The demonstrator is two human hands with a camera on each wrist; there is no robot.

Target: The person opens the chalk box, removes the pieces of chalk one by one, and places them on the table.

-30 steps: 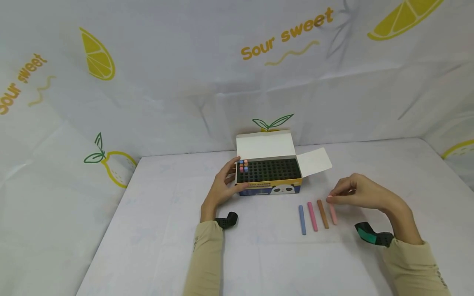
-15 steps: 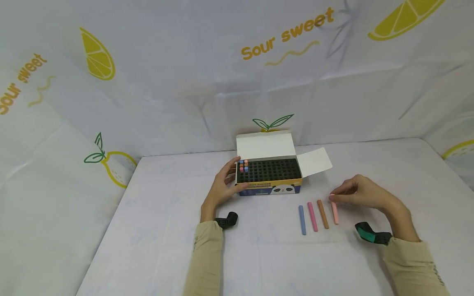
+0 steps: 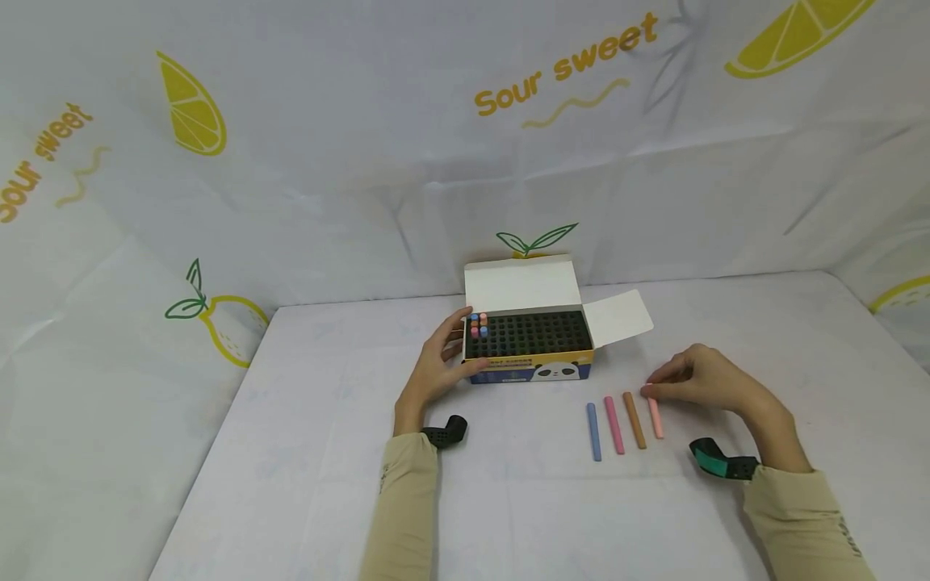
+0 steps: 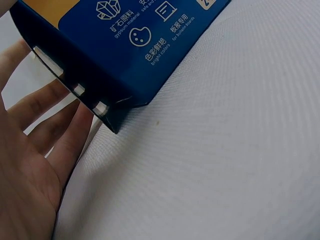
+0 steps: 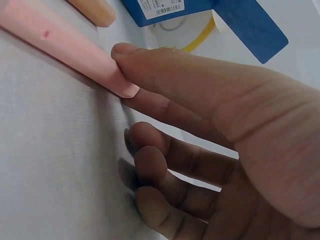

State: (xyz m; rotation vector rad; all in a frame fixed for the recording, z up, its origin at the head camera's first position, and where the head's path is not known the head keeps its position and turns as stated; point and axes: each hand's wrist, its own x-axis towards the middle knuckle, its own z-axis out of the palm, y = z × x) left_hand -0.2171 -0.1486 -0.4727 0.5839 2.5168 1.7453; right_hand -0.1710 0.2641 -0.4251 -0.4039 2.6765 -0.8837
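Where a second ago the right hand (image 3: 708,379) held the pale pink chalk (image 3: 656,419) slightly lifted and askew, it has now brought the stick down flat on the white cloth (image 3: 508,500), parallel with its neighbours; thumb and forefinger pinch its far end. That makes a row of four: just left of it lie the brown chalk (image 3: 634,420), the pink chalk (image 3: 613,425) and the blue chalk (image 3: 593,432). Beyond the row, the left hand (image 3: 436,367) has stayed where it was, straight fingers pressed against the left end of the open chalk box (image 3: 529,355), steadying it.
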